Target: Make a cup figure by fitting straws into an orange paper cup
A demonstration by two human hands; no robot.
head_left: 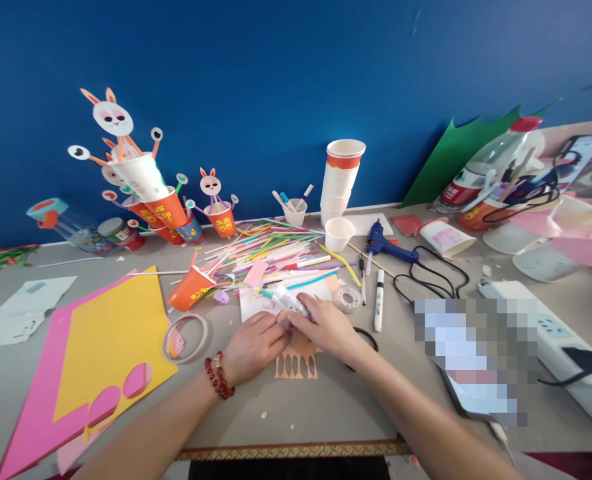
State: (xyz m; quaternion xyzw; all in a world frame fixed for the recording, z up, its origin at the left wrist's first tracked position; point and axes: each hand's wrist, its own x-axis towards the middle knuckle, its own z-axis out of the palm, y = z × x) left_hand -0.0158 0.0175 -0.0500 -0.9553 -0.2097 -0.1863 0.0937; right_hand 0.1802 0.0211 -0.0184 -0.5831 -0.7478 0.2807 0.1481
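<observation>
My left hand (pixel 253 347), with a red bead bracelet at the wrist, rests with its fingers curled on an orange paper cut-out (pixel 297 364) with a fringed lower edge, lying on the grey table. My right hand (pixel 325 325) holds a glue pen (pixel 287 298) with a teal cap, its tip pointing down near the left fingertips. Both hands meet over the cut-out, beside a white paper sheet (pixel 256 301). What lies under the fingers is hidden.
Yellow and pink foam sheets (pixel 96 347) lie left, with a tape ring (pixel 187 337) and a tipped orange cup (pixel 189 288). Straws (pixel 271 250), a cup stack (pixel 340 180), bunny cup crafts (pixel 146 187), a blue glue gun (pixel 383 244), markers, a bottle and a power strip (pixel 541 327) crowd the back and right.
</observation>
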